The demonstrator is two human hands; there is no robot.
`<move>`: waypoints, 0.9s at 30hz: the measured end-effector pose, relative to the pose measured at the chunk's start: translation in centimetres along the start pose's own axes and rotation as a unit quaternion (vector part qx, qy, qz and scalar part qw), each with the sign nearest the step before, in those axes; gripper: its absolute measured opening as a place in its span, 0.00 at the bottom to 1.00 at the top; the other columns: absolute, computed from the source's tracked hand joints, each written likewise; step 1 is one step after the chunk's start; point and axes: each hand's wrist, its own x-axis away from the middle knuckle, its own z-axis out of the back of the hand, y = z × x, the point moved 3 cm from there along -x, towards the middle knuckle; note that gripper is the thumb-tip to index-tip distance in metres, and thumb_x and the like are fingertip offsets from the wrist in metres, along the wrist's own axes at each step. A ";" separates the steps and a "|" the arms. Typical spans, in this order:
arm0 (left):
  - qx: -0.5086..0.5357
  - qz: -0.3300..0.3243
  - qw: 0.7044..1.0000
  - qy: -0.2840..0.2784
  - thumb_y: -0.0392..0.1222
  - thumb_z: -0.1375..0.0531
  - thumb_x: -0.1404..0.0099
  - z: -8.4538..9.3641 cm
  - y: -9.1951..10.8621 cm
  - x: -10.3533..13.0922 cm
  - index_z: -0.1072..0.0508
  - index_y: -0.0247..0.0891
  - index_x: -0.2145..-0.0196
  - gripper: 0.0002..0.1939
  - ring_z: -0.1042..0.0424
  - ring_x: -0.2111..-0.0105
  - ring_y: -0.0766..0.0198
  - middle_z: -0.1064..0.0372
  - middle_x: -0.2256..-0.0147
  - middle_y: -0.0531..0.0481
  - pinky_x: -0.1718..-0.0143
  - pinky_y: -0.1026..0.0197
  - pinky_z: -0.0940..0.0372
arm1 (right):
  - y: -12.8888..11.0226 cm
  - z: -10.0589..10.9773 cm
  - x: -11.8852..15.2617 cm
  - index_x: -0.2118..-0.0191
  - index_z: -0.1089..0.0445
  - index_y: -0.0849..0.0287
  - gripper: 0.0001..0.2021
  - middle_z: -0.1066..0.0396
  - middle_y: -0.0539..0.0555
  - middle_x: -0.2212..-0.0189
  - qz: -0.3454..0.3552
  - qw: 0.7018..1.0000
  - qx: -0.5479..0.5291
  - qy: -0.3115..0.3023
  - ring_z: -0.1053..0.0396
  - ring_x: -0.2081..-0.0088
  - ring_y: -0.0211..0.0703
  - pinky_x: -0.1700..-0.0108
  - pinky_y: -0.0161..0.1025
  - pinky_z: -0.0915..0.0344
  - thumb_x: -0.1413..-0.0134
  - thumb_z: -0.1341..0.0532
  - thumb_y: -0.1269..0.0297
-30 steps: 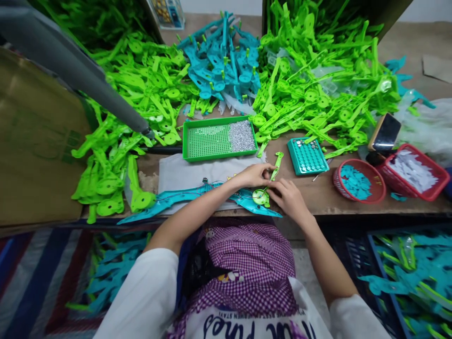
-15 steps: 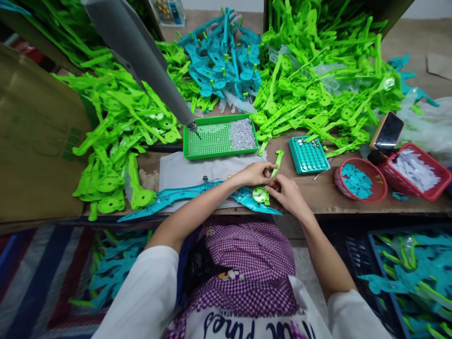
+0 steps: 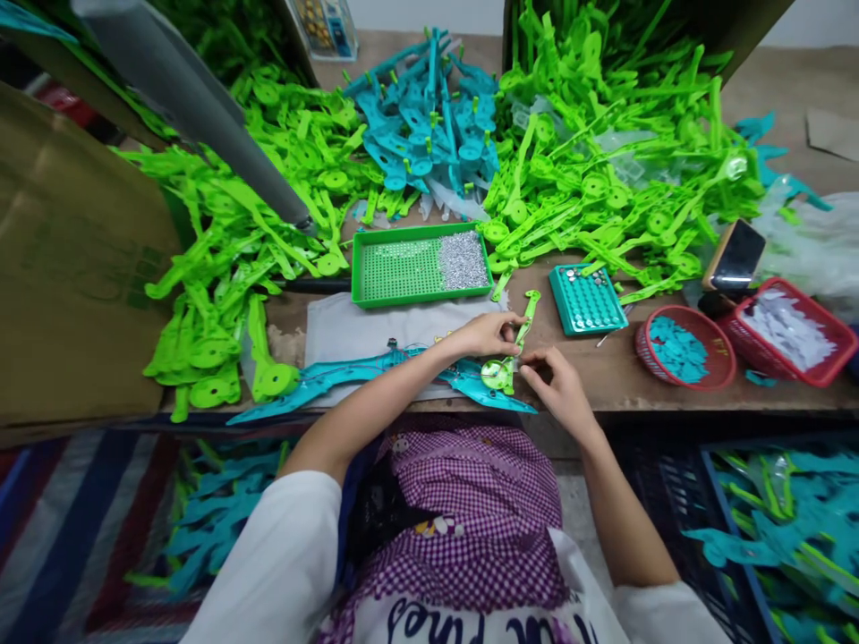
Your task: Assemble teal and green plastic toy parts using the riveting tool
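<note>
A bow-shaped blue plastic part (image 3: 349, 368) with thin wires along it lies across a grey cloth at the table's front edge. On its right end rests a green plastic piece (image 3: 497, 376) with a round disc and a narrow stem reaching away from me. My left hand (image 3: 493, 334) is closed around that stem, thumb and fingertips against it. Just right of the disc, my right hand (image 3: 558, 390) has its thumb and forefinger drawn together beside the green piece. Whatever lies between those fingertips is too small to make out.
A green tray (image 3: 395, 299) of small silver screws sits behind the cloth. A grey power screwdriver (image 3: 221, 134) hangs at upper left. Right of my hands are a teal box (image 3: 587, 304) and red baskets (image 3: 721, 368) of small pieces. Green and blue parts (image 3: 429, 134) are heaped behind.
My right hand has drawn back slightly right and toward me from the green piece. My left hand stays on the stem. The hanging screwdriver has swung up and left, off the tray.
</note>
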 end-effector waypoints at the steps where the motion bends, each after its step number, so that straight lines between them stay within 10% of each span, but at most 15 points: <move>1: 0.004 0.003 1.000 0.001 0.35 0.35 0.46 0.0 0.0 0.0 0.36 0.28 0.43 0.33 0.36 0.72 0.69 0.33 0.69 0.51 0.71 0.65 0.41 | 0.2 0.2 0.4 0.62 0.32 0.56 0.07 0.31 0.53 0.65 -0.014 0.999 -0.015 0.028 0.32 0.62 0.43 0.59 0.41 0.36 0.42 0.42 0.60; 7: 0.005 0.013 1.000 0.002 0.36 0.34 0.46 0.2 0.7 0.3 0.35 0.29 0.43 0.33 0.38 0.75 0.71 0.33 0.70 0.52 0.72 0.66 0.42 | 1.4 0.5 0.1 0.61 0.30 0.58 0.11 0.29 0.55 0.64 -0.074 0.991 -0.010 0.110 0.30 0.65 0.44 0.61 0.42 0.33 0.42 0.44 0.57; 19: -0.004 0.012 1.000 0.023 0.36 0.33 0.49 0.2 -0.3 -0.2 0.33 0.31 0.45 0.32 0.36 0.74 0.70 0.33 0.71 0.55 0.72 0.67 0.41 | 1.8 0.9 -5.5 0.60 0.27 0.59 0.13 0.26 0.53 0.73 -0.158 0.984 0.052 0.061 0.30 0.78 0.41 0.70 0.40 0.33 0.43 0.46 0.61; 27: -0.026 0.014 0.999 0.029 0.38 0.33 0.49 0.5 0.6 0.5 0.29 0.35 0.50 0.27 0.35 0.73 0.68 0.32 0.71 0.55 0.72 0.67 0.41 | -3.2 1.3 -4.0 0.53 0.28 0.54 0.15 0.26 0.56 0.62 -0.019 0.997 -0.044 0.061 0.28 0.63 0.45 0.63 0.42 0.31 0.41 0.44 0.57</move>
